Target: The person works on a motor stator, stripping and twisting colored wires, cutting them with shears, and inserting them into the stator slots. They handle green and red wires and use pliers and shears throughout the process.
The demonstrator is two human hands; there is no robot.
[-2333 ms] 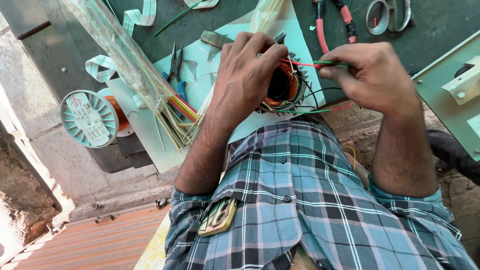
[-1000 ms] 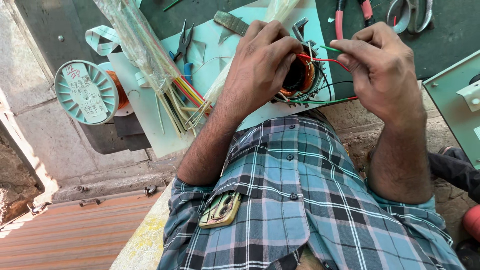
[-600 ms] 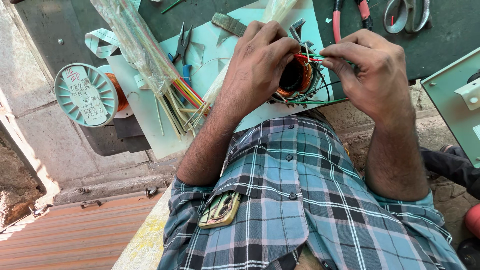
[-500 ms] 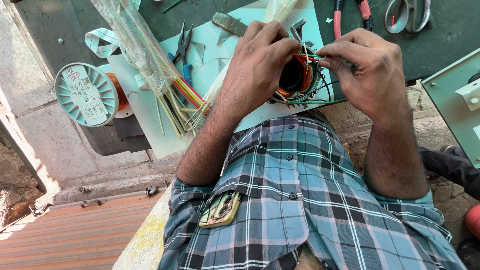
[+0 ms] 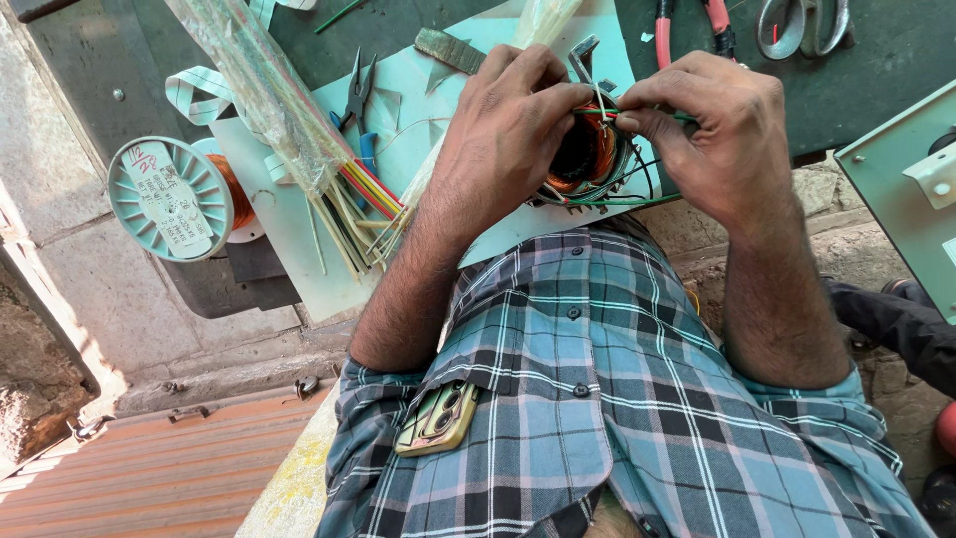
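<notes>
Copper-wound round coil with dark metal core [image 5: 588, 154]: on pale sheet [image 5: 299, 229] on table, between both hands, near edge. Left hand [image 5: 508, 134] clamped over coil's left rim, fingers curled. Right hand [image 5: 722, 130] just right of coil, thumb and forefinger pinched on thin green lead wire [image 5: 597, 112]; wire axis runs left-right across coil top. Right hand nearer wire. Both forearms extend away from body toward table.
</notes>
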